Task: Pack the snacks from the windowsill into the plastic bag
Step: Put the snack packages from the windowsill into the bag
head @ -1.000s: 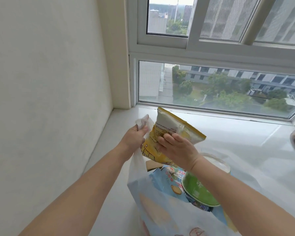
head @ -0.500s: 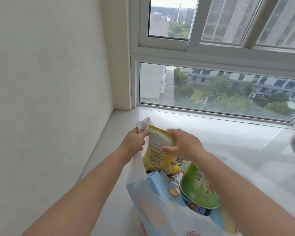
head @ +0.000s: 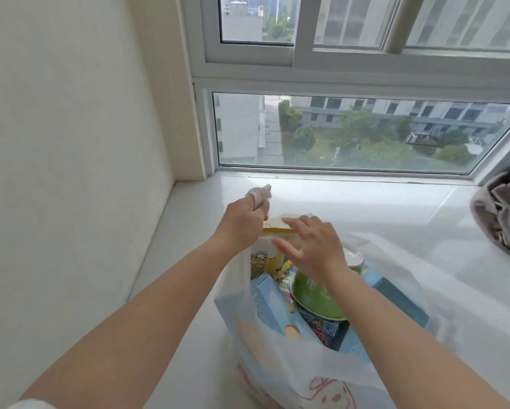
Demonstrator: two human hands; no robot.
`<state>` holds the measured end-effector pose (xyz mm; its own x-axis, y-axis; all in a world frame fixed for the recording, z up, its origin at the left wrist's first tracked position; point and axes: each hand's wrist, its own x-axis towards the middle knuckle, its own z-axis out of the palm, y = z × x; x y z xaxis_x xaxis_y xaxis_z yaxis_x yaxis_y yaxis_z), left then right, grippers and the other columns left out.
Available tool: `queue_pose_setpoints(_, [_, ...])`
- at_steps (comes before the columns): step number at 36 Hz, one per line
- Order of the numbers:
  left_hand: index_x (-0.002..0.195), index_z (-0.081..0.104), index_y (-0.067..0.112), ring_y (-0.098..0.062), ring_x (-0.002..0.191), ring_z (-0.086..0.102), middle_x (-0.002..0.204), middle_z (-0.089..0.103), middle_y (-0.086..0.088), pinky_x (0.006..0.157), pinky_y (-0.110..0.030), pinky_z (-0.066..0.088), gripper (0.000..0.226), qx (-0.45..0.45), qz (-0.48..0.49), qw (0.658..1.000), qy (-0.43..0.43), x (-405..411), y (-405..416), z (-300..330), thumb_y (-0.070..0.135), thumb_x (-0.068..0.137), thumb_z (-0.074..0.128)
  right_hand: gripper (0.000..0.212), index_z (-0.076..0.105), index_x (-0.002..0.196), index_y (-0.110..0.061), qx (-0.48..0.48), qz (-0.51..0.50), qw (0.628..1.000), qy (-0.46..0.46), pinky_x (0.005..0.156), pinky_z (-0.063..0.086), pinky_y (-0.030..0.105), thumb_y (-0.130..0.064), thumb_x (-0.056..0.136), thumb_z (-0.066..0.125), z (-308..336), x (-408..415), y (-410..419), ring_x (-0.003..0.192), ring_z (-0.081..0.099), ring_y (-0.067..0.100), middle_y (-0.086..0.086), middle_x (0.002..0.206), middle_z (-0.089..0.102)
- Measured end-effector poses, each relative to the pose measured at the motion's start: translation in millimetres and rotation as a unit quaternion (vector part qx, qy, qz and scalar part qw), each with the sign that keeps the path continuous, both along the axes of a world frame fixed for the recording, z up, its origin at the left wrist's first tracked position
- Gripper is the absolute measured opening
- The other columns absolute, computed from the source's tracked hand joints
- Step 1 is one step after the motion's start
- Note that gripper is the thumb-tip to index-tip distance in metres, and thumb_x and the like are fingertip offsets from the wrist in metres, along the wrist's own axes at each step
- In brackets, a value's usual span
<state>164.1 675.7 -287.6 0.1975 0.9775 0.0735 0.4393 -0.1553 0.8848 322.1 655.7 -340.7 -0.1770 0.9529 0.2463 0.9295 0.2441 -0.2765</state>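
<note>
Over the plastic bag [head: 277, 343], left hand [head: 242, 219] pinches its handle [head: 259, 193] — right hand [head: 312, 246] fingers spread, touching yellow packet [head: 267, 255].

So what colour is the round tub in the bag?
Green, with a white lid: the tub shows best in the head view, under the right forearm.

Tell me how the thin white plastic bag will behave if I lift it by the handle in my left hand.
The thin white plastic bag looks floppy: its walls sag round the boxes. Lifted by only the one handle that the left hand grips, it would probably tilt. The green cup-shaped container near the top might then slide.
</note>
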Motion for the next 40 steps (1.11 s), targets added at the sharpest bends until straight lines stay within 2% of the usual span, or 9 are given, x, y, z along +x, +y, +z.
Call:
queue_pose_setpoints(2, [0.093, 0.062, 0.005, 0.005, 0.076, 0.050, 0.126, 0.057, 0.010, 0.065, 0.002, 0.035, 0.024, -0.015, -0.029, 0.999, 0.037, 11, 2, 0, 0.017, 0.100, 0.042, 0.067, 0.062, 0.118, -0.020, 0.065, -0.069, 0.994, 0.061, 0.082, 0.035, 0.033, -0.062, 0.082, 0.023, -1, 23, -10, 0.104, 0.055, 0.021, -0.001, 0.107, 0.066])
queue_pose_setpoints(6, [0.067, 0.054, 0.019, -0.017, 0.089, 0.057, 0.107, 0.065, -0.004, 0.075, -0.026, 0.044, 0.032, -0.056, -0.060, 0.990, 0.118, 41, 3, -4, 0.026, 0.098, 0.047, 0.035, 0.061, 0.118, -0.016, 0.044, -0.234, 0.970, 0.043, 0.083, 0.037, 0.036, -0.032, 0.090, 0.047, -6, 75, -26, 0.107, 0.053, 0.027, 0.006, 0.111, 0.063])
queue_pose_setpoints(9, [0.089, 0.057, 0.011, -0.016, 0.082, 0.049, 0.100, 0.053, -0.005, 0.066, -0.026, 0.037, 0.025, -0.077, -0.093, 0.970, 0.211, 69, -7, -5, 0.031, 0.099, 0.045, 0.040, 0.049, 0.130, -0.017, -0.058, -0.325, 0.943, -0.031, 0.091, 0.036, 0.038, -0.026, 0.091, 0.046, -15, 110, -42, 0.117, 0.045, 0.027, 0.007, 0.127, 0.052])
queue_pose_setpoints(14, [0.132, 0.048, 0.003, -0.024, 0.109, 0.055, 0.126, 0.056, -0.009, 0.077, -0.027, 0.042, 0.063, -0.060, -0.121, 0.940, 0.313, 93, -9, -23, 0.051, 0.091, 0.050, 0.053, 0.037, 0.138, -0.014, -0.179, -0.429, 0.885, -0.002, 0.097, 0.034, 0.041, -0.034, 0.089, 0.044, -27, 142, -66, 0.125, 0.038, 0.030, 0.011, 0.136, 0.042])
queue_pose_setpoints(22, [0.117, 0.057, 0.006, -0.021, 0.082, 0.062, 0.096, 0.065, -0.006, 0.073, -0.037, 0.056, 0.061, -0.049, -0.106, 0.920, 0.375, 107, -8, -41, 0.057, 0.085, 0.055, 0.045, 0.060, 0.096, -0.011, -0.282, -0.464, 0.837, 0.067, 0.085, 0.045, 0.034, -0.050, 0.087, 0.041, -40, 171, -88, 0.100, 0.053, 0.030, 0.010, 0.111, 0.059])
queue_pose_setpoints(26, [0.103, 0.059, 0.010, -0.021, 0.087, 0.062, 0.096, 0.064, -0.006, 0.077, -0.038, 0.055, 0.050, -0.050, -0.111, 0.918, 0.378, 107, -7, -41, 0.057, 0.085, 0.056, 0.081, 0.055, 0.123, -0.010, -0.264, -0.512, 0.796, 0.187, 0.095, 0.042, 0.044, -0.074, 0.082, 0.027, -48, 181, -89, 0.113, 0.050, 0.035, 0.014, 0.127, 0.052])
queue_pose_setpoints(31, [0.100, 0.058, 0.009, -0.022, 0.087, 0.062, 0.097, 0.065, -0.006, 0.069, -0.034, 0.051, 0.050, -0.049, -0.113, 0.910, 0.395, 108, -10, -40, 0.057, 0.086, 0.053, 0.063, 0.033, 0.132, -0.003, -0.287, -0.588, 0.686, 0.319, 0.075, 0.043, 0.037, -0.042, 0.088, 0.055, -46, 179, -89, 0.106, 0.054, 0.037, 0.018, 0.123, 0.050])
queue_pose_setpoints(35, [0.109, 0.059, 0.006, -0.020, 0.084, 0.061, 0.097, 0.064, -0.006, 0.067, -0.032, 0.049, 0.053, -0.053, -0.111, 0.908, 0.401, 106, -13, -38, 0.054, 0.088, 0.053, 0.019, 0.054, 0.088, -0.002, -0.296, -0.558, 0.712, 0.305, 0.058, 0.042, 0.029, -0.019, 0.082, 0.060, -43, 178, -87, 0.066, 0.053, 0.024, 0.010, 0.079, 0.053])
queue_pose_setpoints(40, [0.115, 0.055, 0.003, -0.020, 0.080, 0.054, 0.097, 0.060, -0.007, 0.063, -0.029, 0.043, 0.040, -0.064, -0.108, 0.923, 0.364, 103, -19, -29, 0.037, 0.097, 0.043, 0.023, 0.052, 0.094, -0.003, -0.272, -0.522, 0.740, 0.326, 0.067, 0.045, 0.028, -0.022, 0.083, 0.059, -20, 175, -84, 0.065, 0.051, 0.023, 0.009, 0.077, 0.051])
